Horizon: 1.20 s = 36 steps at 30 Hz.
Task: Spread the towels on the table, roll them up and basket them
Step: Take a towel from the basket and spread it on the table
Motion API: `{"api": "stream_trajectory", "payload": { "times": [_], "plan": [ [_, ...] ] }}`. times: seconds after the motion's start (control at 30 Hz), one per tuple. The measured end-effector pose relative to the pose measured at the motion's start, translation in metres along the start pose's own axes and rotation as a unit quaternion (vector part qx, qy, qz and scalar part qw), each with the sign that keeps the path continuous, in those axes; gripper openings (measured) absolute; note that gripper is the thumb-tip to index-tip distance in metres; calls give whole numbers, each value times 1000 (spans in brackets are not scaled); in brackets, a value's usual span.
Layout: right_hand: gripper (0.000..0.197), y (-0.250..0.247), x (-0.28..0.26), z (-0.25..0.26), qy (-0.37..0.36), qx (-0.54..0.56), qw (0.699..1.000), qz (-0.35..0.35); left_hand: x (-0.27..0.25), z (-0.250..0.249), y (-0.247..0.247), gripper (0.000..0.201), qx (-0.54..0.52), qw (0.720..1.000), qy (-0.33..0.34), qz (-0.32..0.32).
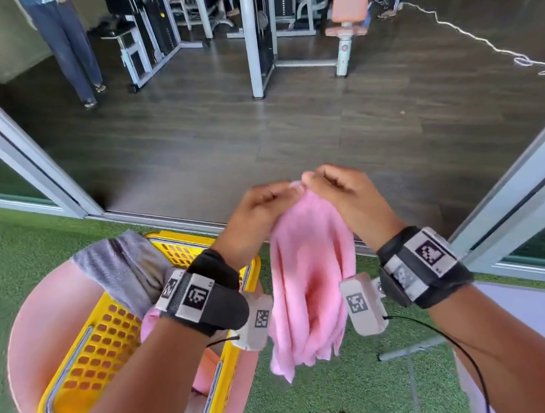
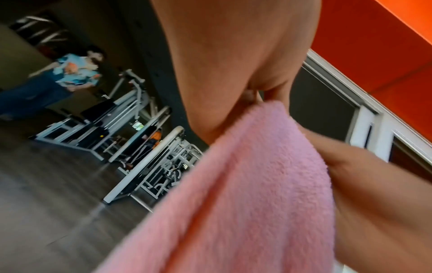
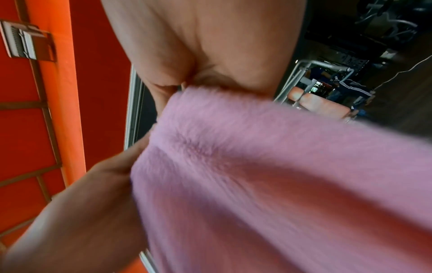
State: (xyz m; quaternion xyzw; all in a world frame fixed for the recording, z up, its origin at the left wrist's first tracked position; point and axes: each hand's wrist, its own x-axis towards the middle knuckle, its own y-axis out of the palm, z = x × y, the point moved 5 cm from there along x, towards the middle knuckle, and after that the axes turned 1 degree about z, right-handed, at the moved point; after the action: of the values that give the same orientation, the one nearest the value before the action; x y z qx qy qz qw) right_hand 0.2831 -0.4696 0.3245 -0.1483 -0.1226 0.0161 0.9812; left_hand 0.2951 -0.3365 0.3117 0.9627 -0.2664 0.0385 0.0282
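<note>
Fingers of the left hand [image 1: 257, 208] and right hand [image 1: 340, 188] pinch the pink towel [image 1: 310, 280] at its top edge, almost touching, so it hangs bunched straight down between the wrists, right of the yellow basket [image 1: 88, 356], long axis vertical.

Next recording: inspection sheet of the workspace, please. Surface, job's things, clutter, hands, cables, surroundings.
Surface: pink round table bears a yellow basket.
Job's things: pink towel hangs bunched in the air; grey towel drapes over the basket rim.
Clutter: nothing seen.
Hands: left hand and right hand pinch the pink towel's top edge, close together.
Cables: black wrist cable; white cord across the floor.
Surroundings: green turf, gym machines, a standing person.
</note>
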Motion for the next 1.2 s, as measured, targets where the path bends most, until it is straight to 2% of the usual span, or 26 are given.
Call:
{"api": "stream_trajectory", "payload": {
  "times": [0.07,0.13,0.23,0.3,0.33,0.5,0.57,0.63,0.7,0.83,0.9,0.93,1.0,1.07,1.13,1.2],
  "plan": [
    [36,13,-12,-15,20,4,999,44,6,-6,-19,20,-43,995,26,-81],
    [39,16,-23,-27,29,3,998,55,8,-1,-28,26,-54,992,18,-114],
    [37,1,-13,-17,7,-4,1000,8,2,11,-10,18,5,998,-17,-52],
    [33,-6,0,-3,-15,-18,1000,7,-3,15,8,24,55,998,-35,22],
    [30,-6,2,-1,-19,-20,1000,13,-2,12,10,27,53,998,-30,35],
    [34,4,-19,-22,31,21,998,51,8,-9,-29,43,10,997,15,-75],
    [37,-1,-17,-19,28,16,999,40,5,-2,-24,35,-2,998,-3,-59],
    [41,-11,-6,-7,5,14,1000,-4,0,10,-3,22,2,1000,-30,3],
    [41,-13,0,0,-13,4,1000,-7,-2,14,8,22,8,999,-31,32],
    [36,5,-17,-29,40,3,997,62,8,1,-29,22,-41,995,15,-86],
    [40,6,-23,-36,52,-17,996,66,8,4,-40,29,-41,992,20,-117],
    [42,3,-22,-32,45,-21,997,55,7,5,-35,28,-29,994,13,-104],
    [42,-5,-11,-14,9,-23,999,30,3,18,-11,24,-21,999,-18,-17],
    [38,-7,0,1,-16,-34,999,28,-2,24,11,34,-9,997,-46,56],
    [31,-1,1,-3,-8,-26,999,44,-2,18,5,32,-13,998,-40,36],
    [31,6,-10,-20,36,-10,998,59,1,13,-15,37,-41,999,-27,-24]
  ]
}}
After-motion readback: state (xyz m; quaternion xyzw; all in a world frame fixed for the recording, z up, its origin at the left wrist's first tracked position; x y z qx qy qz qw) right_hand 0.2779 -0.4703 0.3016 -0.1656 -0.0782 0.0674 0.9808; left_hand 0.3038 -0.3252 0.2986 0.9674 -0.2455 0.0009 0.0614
